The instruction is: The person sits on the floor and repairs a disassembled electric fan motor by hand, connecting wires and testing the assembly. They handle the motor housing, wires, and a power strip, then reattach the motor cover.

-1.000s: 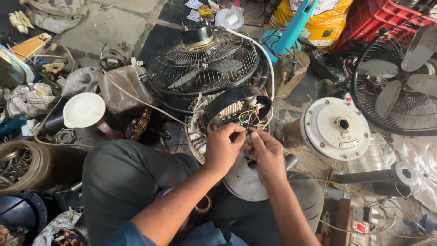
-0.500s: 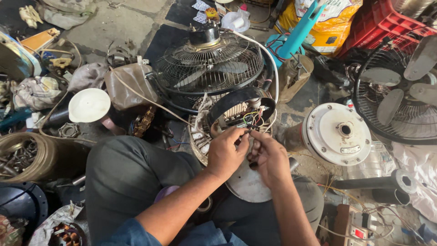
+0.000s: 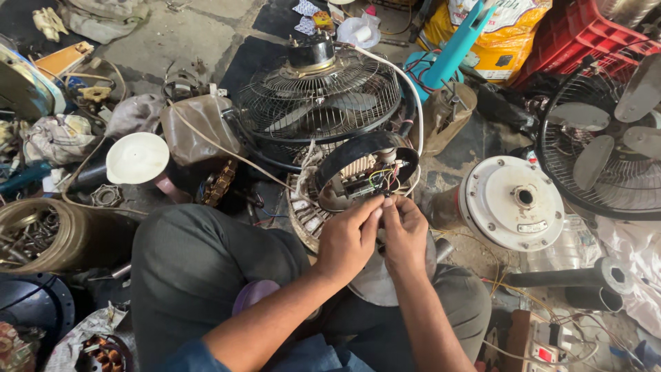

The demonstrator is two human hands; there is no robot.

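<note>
Both hands' fingers, left hand (image 3: 350,238) and right hand (image 3: 405,233), pinch wires (image 3: 385,180) at fan motor (image 3: 358,176)

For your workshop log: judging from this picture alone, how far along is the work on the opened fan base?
Done: the fan base lies open, coloured wires exposed. In hand: left hand and right hand pinch those wires together. Left: the base is unclosed, and the white motor housing sits apart.

fan guard (image 3: 323,96): bare wire metal | motor cover (image 3: 513,203): smooth white metal
</note>
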